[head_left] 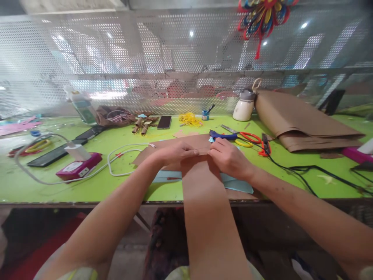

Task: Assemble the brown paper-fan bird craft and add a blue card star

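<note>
A long strip of brown paper (pixel 206 202) runs from the green table (pixel 122 186) toward me and hangs over the table's front edge. My left hand (pixel 175 152) lies on the strip's far end with its fingers pressed down and pinched on the paper. My right hand (pixel 229 157) pinches the same end from the right side. Both hands meet at the fold near the middle of the table. A light blue sheet (pixel 237 183) lies under the brown paper.
Scissors with blue handles (pixel 223 135) and with red and yellow handles (pixel 247 138) lie just beyond my right hand. Folded brown paper sheets (pixel 297 120), a white jar (pixel 243 105), a phone (pixel 164 122), yellow thread (pixel 190 119), a charger with white cable (pixel 116 155) and black cords (pixel 303 171) are around.
</note>
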### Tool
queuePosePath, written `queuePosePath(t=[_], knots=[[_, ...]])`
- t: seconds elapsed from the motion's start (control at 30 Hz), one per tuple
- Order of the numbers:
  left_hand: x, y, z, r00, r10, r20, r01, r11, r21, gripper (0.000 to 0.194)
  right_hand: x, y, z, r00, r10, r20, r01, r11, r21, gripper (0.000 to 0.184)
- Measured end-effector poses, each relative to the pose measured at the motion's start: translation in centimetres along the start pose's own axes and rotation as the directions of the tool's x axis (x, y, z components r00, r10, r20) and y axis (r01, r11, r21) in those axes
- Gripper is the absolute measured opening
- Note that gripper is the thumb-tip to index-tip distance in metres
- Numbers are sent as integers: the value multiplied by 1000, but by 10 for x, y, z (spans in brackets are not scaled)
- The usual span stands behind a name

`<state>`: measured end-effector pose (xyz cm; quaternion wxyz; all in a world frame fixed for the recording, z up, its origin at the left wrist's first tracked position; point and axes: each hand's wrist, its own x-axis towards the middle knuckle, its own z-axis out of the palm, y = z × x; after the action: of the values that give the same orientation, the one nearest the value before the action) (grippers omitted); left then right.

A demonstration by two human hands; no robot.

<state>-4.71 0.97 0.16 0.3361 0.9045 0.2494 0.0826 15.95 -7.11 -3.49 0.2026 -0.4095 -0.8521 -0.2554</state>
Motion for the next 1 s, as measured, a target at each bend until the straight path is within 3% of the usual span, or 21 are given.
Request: queuePosePath(t=[0.13, 0.37, 0.5, 0.57, 0.63, 0.8, 0.9, 1.0], knots=[[-1, -3, 0, 1000, 23, 20, -23, 999, -26, 41, 1, 0, 0, 1000, 5, 0, -5, 1000, 16, 28], [1, -4, 5, 1000, 7, 10, -8, 998, 67, 40, -1, -1, 1, 1000, -6, 22, 4, 999, 50, 28], [-1, 1, 5, 999, -21, 49, 17, 997, 69, 40, 0, -5, -4, 999, 19, -31, -12, 973, 231, 17], [-1, 3, 5, 998, -11, 63, 7, 998, 62, 39, 1, -7, -6, 993, 94, -68, -63, 930, 362, 21], [-1, 5, 7, 998, 25, 52, -28, 998, 53, 39, 3, -8, -6, 977, 208, -36, -165, 859, 485, 28], [1, 7, 15, 994, 103, -25, -98, 985, 142, 39, 3, -2, 3, 884, 389, 259, -459, 619, 637, 35], [2, 8, 18, 988, 147, -49, -133, 966, 220, 39, 1, 4, 8, 830, 438, 345, -533, 442, 721, 35], [3, 9, 19, 985, 162, -65, -140, 956, 258, 39, 0, 6, 10, 785, 474, 400, -538, 201, 818, 32]])
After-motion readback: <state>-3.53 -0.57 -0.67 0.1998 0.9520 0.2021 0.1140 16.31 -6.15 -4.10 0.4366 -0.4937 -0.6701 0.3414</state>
